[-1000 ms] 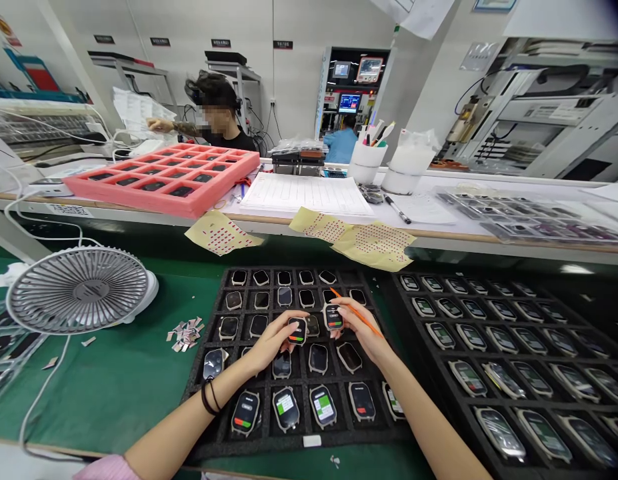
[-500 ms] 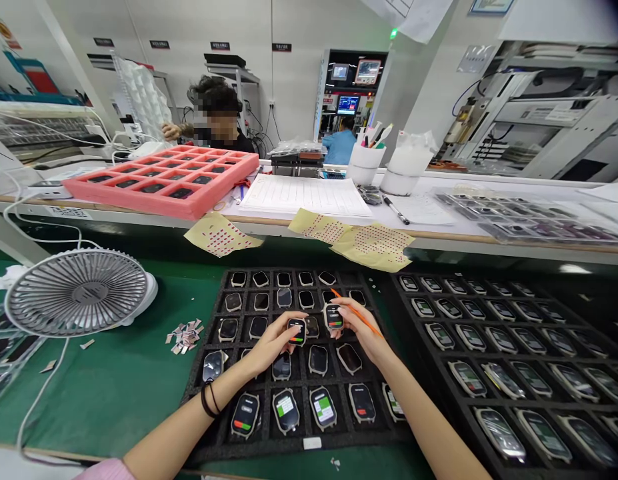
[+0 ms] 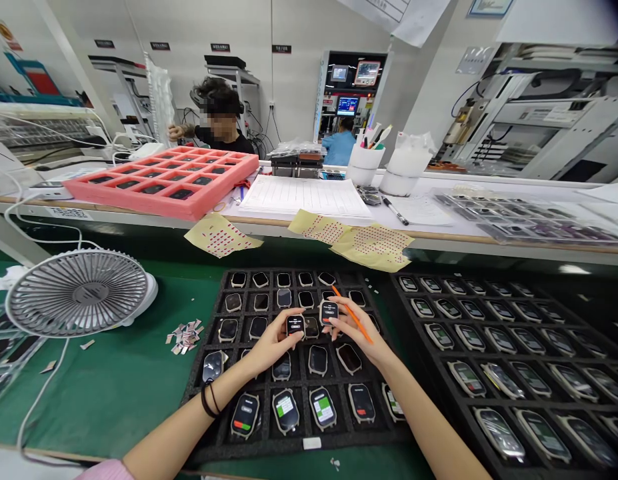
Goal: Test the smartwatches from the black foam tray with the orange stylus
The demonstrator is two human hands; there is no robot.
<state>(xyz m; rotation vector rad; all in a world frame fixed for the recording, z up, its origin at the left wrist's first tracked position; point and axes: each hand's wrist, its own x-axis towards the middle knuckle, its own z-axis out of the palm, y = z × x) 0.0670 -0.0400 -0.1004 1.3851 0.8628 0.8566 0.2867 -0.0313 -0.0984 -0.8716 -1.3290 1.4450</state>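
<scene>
My left hand (image 3: pixel 271 345) pinches a dark smartwatch body (image 3: pixel 295 326) between thumb and fingers, with its lit screen facing up. My right hand (image 3: pixel 357 330) holds a second watch body (image 3: pixel 329 312) at the fingertips, and an orange stick (image 3: pixel 356 323) lies along those fingers. Both hands hover over a black foam tray (image 3: pixel 269 445), whose cells hold several watch bodies. The hands hide some of the middle cells. Another black tray (image 3: pixel 441 400) of watches with clear film lies to the right.
A desk fan (image 3: pixel 79 293) and foil scraps (image 3: pixel 183 335) sit on the green mat (image 3: pixel 113 393) at left. Beyond the shelf edge are a pink foam tray (image 3: pixel 163 205), yellow sticker sheets (image 3: pixel 221 235), a paper form (image 3: pixel 303 198), and a co-worker (image 3: pixel 221 123).
The right hand's watch has moved slightly up and left, and the orange stick now points more steeply down. The left hand's watch has risen a little. The co-worker's arm has drawn back.
</scene>
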